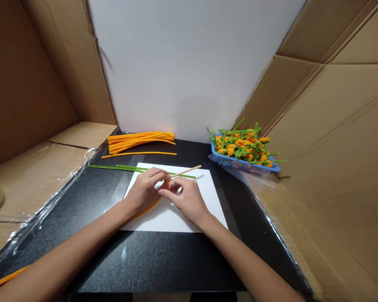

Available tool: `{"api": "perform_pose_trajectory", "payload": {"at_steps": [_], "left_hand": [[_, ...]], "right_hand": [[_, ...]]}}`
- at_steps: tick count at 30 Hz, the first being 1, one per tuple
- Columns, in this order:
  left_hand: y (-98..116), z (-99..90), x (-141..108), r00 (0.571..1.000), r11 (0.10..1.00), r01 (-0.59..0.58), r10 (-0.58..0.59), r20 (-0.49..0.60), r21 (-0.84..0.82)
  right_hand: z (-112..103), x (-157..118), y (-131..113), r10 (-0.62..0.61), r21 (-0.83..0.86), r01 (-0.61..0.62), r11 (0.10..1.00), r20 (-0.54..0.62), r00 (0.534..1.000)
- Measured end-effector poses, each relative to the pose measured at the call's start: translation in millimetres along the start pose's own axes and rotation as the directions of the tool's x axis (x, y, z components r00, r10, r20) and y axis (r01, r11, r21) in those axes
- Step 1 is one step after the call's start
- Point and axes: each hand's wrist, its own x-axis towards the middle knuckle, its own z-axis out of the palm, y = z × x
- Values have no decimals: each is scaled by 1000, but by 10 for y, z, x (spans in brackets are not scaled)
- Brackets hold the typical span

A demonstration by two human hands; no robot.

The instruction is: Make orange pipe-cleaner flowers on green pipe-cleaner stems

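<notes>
Over the white sheet (176, 218), my left hand (146, 188) and my right hand (187, 197) meet with fingers closed. Between them is an orange pipe cleaner (151, 206), its tail curving down under my left hand. A thin wooden stick (189, 170) points up and right from my left fingertips. My right thumb and fingers pinch close to the orange piece, though their exact grip is partly hidden. Green pipe cleaners (129, 168) lie behind my hands, partly over the sheet.
At the back left lies a bundle of orange pipe cleaners (138, 141), with a single one (138, 154) before it. A blue basket (245, 164) of orange and green pieces stands back right, on a clear plastic bag. Cardboard walls (334, 147) flank the black table (164, 260).
</notes>
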Motion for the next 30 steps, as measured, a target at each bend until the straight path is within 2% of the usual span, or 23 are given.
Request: {"api": "perform_pose_trajectory", "payload": {"at_steps": [3,6,12,14,16,19,23,26,30], "left_hand": [[-19,14,-13,999,999,36,-36,4,29],[-26,17,-16,999,997,33,-36,36,73],[4,4,9,991,991,123,-125,38,49],[37,-1,20,985,986,166,-166,39,-1],[77,0,28,971,966,240,-237,41,-95],[124,19,33,917,885,394,-398,36,-249],[137,60,30,786,698,576,-616,53,-425],[140,85,40,714,564,625,-692,104,-539],[170,99,70,660,421,631,-733,167,-652]], "right_hand": [[10,38,65,98,170,-111,979,83,992],[39,53,106,152,263,-179,948,122,981],[46,76,142,193,385,-185,904,18,981],[29,84,144,236,442,-211,872,-2,972],[12,88,136,283,511,-257,820,28,959],[-6,90,106,280,571,-276,773,83,956],[-20,98,71,209,539,-179,823,5,978],[-28,109,76,179,496,-113,861,-87,980],[-34,110,85,193,468,-108,877,-137,972]]}}
